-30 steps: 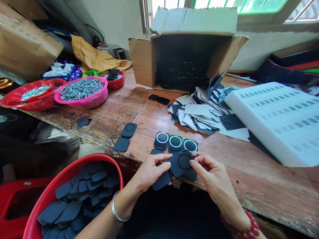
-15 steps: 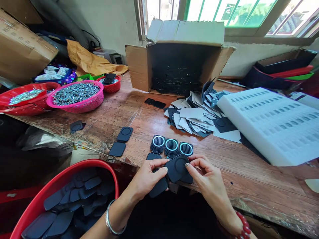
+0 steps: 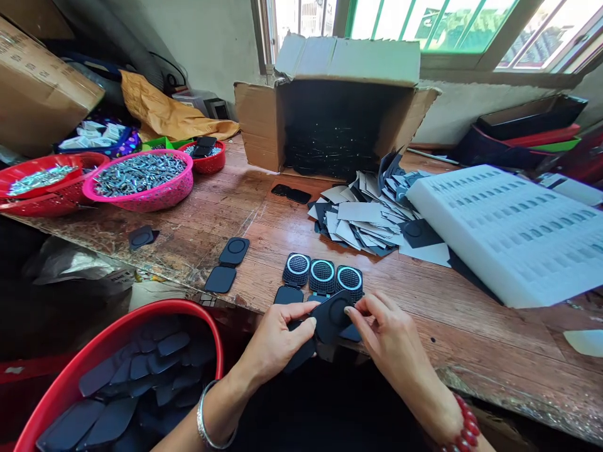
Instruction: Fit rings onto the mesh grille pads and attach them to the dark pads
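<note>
A dark folding pad (image 3: 333, 317) with a raised ring on its upper square is pinched at its left side by my left hand (image 3: 285, 336). The fingers of my right hand (image 3: 389, 329) close on the pad's right edge. Part of the pad's lower square shows below my left hand. Just beyond my hands, three open pads with mesh and white rings (image 3: 323, 271) lie side by side at the table edge, their lower halves partly hidden. To the left lies another opened dark pad (image 3: 234, 250), ring side up.
A red tub (image 3: 214, 320) of dark pads stands at the lower left. Pink basket (image 3: 181, 185) and red baskets hold metal parts. A cardboard box (image 3: 258, 129) opens toward me. Right of it are loose cards (image 3: 360, 213) and a white foam tray (image 3: 499, 251).
The held pad has tilted more upright between my hands. My right hand has turned slightly at its edge. The whole view has shifted a little.
</note>
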Demonstrator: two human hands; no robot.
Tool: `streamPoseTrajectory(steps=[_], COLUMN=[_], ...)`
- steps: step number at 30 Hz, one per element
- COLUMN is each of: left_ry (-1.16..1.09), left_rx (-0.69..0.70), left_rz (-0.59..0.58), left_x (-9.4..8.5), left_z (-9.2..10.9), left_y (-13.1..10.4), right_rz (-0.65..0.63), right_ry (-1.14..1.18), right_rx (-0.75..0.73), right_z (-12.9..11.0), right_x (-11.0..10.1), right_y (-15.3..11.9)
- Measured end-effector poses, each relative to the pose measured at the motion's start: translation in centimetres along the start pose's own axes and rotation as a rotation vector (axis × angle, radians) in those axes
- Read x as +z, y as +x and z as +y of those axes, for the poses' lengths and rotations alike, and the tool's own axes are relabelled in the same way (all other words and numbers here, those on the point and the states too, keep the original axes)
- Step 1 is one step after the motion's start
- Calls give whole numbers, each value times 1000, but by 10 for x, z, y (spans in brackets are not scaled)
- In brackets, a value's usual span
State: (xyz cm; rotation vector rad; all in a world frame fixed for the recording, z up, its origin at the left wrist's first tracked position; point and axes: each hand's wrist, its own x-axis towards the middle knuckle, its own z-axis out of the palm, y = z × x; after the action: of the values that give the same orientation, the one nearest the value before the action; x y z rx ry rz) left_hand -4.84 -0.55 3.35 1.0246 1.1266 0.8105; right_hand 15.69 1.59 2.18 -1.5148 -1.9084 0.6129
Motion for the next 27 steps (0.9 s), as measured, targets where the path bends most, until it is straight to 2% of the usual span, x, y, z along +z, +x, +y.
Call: streamPoseTrajectory(steps=[2,4,8,11,15,17,18,22,23,25,27], left_ry=[0,-62,-140,-63,-89,-96,-80,71,96,161,375], left_rx=[0,-23,-19,38,5,8,29,154,166,117,31], left_rz=[19,35,31,14,8,105,200,768,863,920,1027], left_x=[-1,-1,-3,-2,-10,-27,-40,-110,-127,-155,-173], left_z=[-2,-4,-9,-10,-12,-14,-15,-11,-9,-3,3], left_y=[-1,-1,-2,-3,-3,1,4,17,21,27,32], right_rz=[5,30,-68,-115,-116,-77,-47,0,-5,-15,-10], right_ry=[-166,-195,186,477,684,773,804,771,749,720,700], right_rx=[-33,-1,79,234,432,481,483,410,398,383,368], right_z=[6,11,6,-6,-12,-8,-6,4,5,8,12], right_x=[-5,-7,7,25,40,39,37,25,24,24,24], right_y=[3,6,6,2,8,14,18,20,17,12,9])
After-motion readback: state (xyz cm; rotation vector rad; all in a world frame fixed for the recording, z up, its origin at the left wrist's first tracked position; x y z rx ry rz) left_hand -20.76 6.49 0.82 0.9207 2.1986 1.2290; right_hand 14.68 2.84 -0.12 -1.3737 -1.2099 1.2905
